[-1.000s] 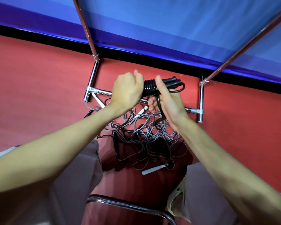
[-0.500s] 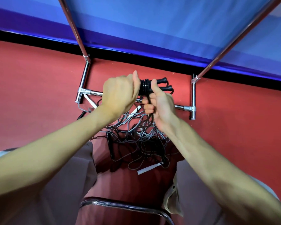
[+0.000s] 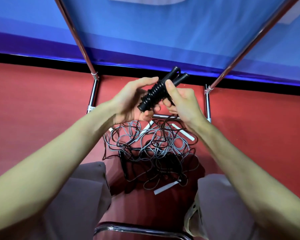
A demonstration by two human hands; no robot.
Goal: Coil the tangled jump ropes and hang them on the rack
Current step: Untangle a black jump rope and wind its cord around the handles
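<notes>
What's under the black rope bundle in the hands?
Below the black rope bundle lies a tangled pile of grey and black ropes on the red floor, with white handles. The hands cover part of the rack's bottom bar.
</notes>
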